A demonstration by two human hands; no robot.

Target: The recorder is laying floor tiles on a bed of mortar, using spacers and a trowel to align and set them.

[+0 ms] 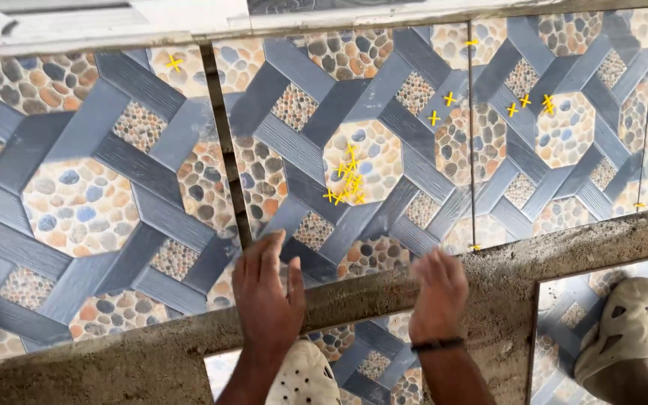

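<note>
Left hand (pixel 266 296), right hand (pixel 438 289) flat on patterned tile (pixel 354 142) edge.

Your tile (pixel 354 150): blue-grey woven bands, octagons of tan, orange and blue pebbles | tile spacers (pixel 346 180): yellow crosses | mortar bed (pixel 519 262): grey-brown, speckled | your clogs (pixel 624 322): cream, perforated | your right-wrist band (pixel 436 345): black

Right hand (pixel 438 289) motion-blurred
</note>
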